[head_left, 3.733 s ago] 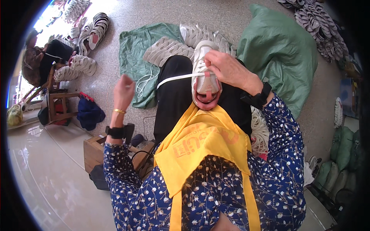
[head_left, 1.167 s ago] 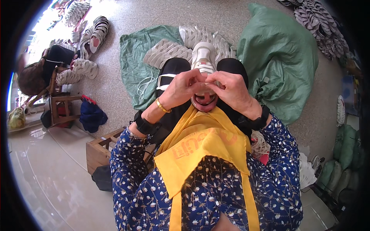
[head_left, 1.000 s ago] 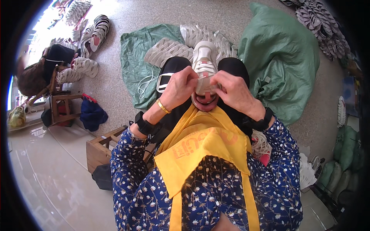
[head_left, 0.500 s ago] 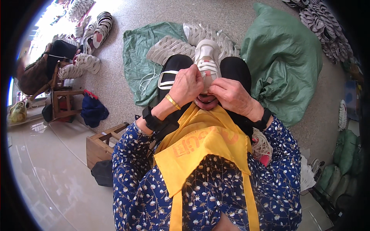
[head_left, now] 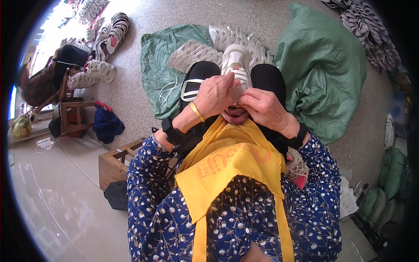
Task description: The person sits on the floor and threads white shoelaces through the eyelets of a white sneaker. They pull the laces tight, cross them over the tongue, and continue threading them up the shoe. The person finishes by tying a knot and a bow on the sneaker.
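Note:
A white and pale grey sneaker (head_left: 235, 56) stands between my knees, its toe pointing away from me and its pinkish-red opening toward me. White laces cross its front. My left hand (head_left: 216, 95) is closed over the left side of the tongue, fingertips pinched together. A flat white shoelace (head_left: 189, 91) loops out beside this hand and over my dark left knee. My right hand (head_left: 264, 107) pinches the shoe's upper near the top of the tongue, thumb and forefinger together. The fingers hide exactly what is between the tips.
Rows of white shoe uppers (head_left: 192, 54) lie beyond my knees on a green sheet (head_left: 152, 56). A bulging green sack (head_left: 321, 74) sits at the right. A wooden stool (head_left: 114, 168) is near my left elbow. More shoes (head_left: 114, 32) lie at the far left.
My left hand has shifted slightly right and covers more of the shoe's tongue. The right hand has hardly moved, and the shoe stays between my knees.

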### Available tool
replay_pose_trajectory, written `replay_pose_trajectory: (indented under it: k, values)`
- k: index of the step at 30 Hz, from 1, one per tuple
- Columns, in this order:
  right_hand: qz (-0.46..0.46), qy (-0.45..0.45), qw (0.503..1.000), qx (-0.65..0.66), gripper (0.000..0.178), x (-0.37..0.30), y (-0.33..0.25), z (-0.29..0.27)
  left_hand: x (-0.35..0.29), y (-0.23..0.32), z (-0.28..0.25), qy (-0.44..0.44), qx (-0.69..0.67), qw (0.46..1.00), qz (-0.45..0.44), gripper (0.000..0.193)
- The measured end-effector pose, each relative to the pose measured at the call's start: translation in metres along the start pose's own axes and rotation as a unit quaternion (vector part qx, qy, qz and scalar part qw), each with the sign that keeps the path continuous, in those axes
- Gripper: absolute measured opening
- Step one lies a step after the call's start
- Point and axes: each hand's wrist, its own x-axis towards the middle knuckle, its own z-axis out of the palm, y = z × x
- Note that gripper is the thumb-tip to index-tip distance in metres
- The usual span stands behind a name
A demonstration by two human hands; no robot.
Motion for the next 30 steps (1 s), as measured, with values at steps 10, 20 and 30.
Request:
replay_pose_trajectory:
  k: [10,20,30]
  values:
    - [0.183,0.067,0.980,-0.041,0.010,0.020,0.017,0.001,0.005,-0.012,0.001,0.013,-0.062,0.998,0.019,0.006]
    - [0.286,0.003,0.958,0.020,0.017,0.029,0.028,-0.001,0.011,-0.023,0.003,-0.062,-0.140,0.985,-0.074,0.014]
    - [0.336,0.019,0.935,0.110,0.016,0.023,0.030,0.000,0.009,-0.026,0.020,0.015,-0.099,0.988,-0.115,0.015]
